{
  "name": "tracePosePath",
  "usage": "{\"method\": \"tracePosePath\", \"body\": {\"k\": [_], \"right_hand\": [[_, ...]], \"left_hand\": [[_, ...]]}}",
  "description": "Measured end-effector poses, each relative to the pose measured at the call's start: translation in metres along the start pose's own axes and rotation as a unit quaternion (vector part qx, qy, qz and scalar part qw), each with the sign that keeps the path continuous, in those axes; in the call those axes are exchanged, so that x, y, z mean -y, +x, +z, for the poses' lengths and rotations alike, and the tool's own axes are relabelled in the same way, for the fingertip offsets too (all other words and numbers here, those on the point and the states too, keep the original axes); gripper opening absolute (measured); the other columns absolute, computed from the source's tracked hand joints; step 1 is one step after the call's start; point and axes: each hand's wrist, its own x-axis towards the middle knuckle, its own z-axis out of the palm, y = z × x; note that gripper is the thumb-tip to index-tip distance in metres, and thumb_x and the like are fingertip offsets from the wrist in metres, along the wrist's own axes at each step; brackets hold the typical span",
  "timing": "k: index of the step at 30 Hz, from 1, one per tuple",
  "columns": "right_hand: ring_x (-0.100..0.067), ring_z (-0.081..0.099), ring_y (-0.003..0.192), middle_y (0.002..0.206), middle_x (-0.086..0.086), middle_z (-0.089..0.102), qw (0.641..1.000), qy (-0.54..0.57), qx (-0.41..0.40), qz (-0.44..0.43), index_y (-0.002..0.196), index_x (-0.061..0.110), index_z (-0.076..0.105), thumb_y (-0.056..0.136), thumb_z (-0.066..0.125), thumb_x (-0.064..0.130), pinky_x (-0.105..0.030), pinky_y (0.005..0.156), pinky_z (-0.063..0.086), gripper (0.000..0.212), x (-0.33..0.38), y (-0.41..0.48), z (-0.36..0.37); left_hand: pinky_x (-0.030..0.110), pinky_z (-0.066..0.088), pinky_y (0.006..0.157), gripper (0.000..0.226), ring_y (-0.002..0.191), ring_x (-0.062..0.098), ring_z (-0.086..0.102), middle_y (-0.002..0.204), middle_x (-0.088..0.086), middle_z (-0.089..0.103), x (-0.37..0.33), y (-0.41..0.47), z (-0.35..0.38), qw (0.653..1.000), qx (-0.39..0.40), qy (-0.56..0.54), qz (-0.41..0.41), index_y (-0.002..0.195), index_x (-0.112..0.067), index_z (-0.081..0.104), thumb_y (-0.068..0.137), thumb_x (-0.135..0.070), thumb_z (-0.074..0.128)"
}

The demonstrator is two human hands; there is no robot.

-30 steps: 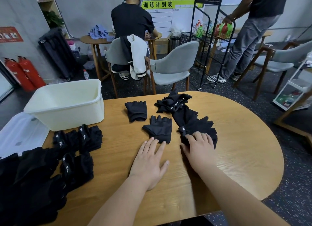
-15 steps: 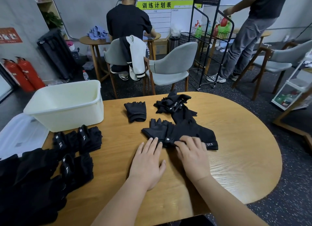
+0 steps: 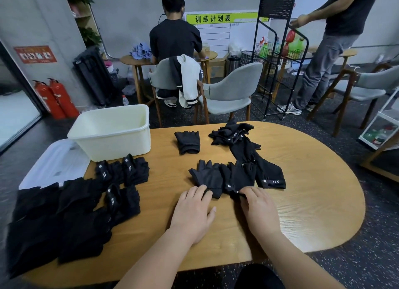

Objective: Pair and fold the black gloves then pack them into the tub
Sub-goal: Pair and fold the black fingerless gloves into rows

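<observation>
Mid-table, left hand (image 3: 192, 211) presses, right hand (image 3: 259, 206) seemingly pinches, cuffs of gloves (image 3: 222, 177) pointing away.

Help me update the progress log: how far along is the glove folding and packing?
Done: folded bundles lie beside the tub, with another folded pair mid-table. In hand: the left hand rests on one flat glove and the right hand pinches the cuff of its neighbour glove, apparently pairing them. Left: the loose heap behind still needs pairing, and nothing shows inside the tub, so packing looks unstarted.
</observation>
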Motion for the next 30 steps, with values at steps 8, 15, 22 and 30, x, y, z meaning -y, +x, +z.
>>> {"method": "tracePosePath", "body": {"k": [8, 15, 22, 30], "right_hand": [[-0.008, 0.066, 0.078, 0.091, 0.009, 0.069, 0.971, 0.167, 0.005, 0.169, 0.123, 0.031, 0.066, 0.103, 0.063, 0.032, -0.026, 0.067, 0.055, 0.020, 0.038, 0.001, -0.024], [-0.006, 0.061, 0.093, 0.112, 0.014, 0.063, 0.984, 0.166, 0.052, 0.026, 0.126, 0.032, 0.064, 0.106, 0.057, 0.028, -0.026, 0.079, 0.050, 0.021, 0.086, 0.006, -0.035], [-0.016, 0.062, 0.105, 0.110, 0.012, 0.071, 0.992, 0.031, 0.092, -0.078, 0.129, 0.028, 0.067, 0.094, 0.070, 0.014, -0.028, 0.075, 0.052, 0.038, 0.087, -0.026, -0.007], [-0.020, 0.062, 0.093, 0.103, 0.000, 0.073, 0.988, 0.095, -0.096, -0.074, 0.120, 0.007, 0.074, 0.102, 0.063, 0.011, -0.034, 0.082, 0.055, 0.022, 0.093, -0.004, -0.028]], "left_hand": [[0.034, 0.028, 0.121, 0.047, 0.142, 0.009, 0.033, 0.151, -0.017, 0.040, 0.014, -0.049, -0.003, 0.997, -0.023, -0.079, 0.001, 0.151, -0.031, 0.046, 0.110, -0.050, 0.032], [0.033, 0.035, 0.121, 0.053, 0.151, 0.005, 0.020, 0.161, -0.015, 0.027, 0.019, -0.069, -0.001, 0.986, -0.025, -0.164, -0.009, 0.157, -0.027, 0.042, 0.109, -0.050, 0.038], [0.035, 0.022, 0.128, 0.059, 0.154, 0.008, 0.011, 0.167, -0.012, 0.019, 0.027, -0.082, 0.012, 0.991, -0.025, -0.122, -0.045, 0.162, -0.028, 0.036, 0.110, -0.056, 0.029], [0.036, 0.025, 0.125, 0.061, 0.150, 0.012, 0.015, 0.157, -0.012, 0.025, 0.029, -0.085, 0.013, 0.995, -0.036, -0.089, -0.041, 0.161, -0.033, 0.036, 0.108, -0.060, 0.023]]}}
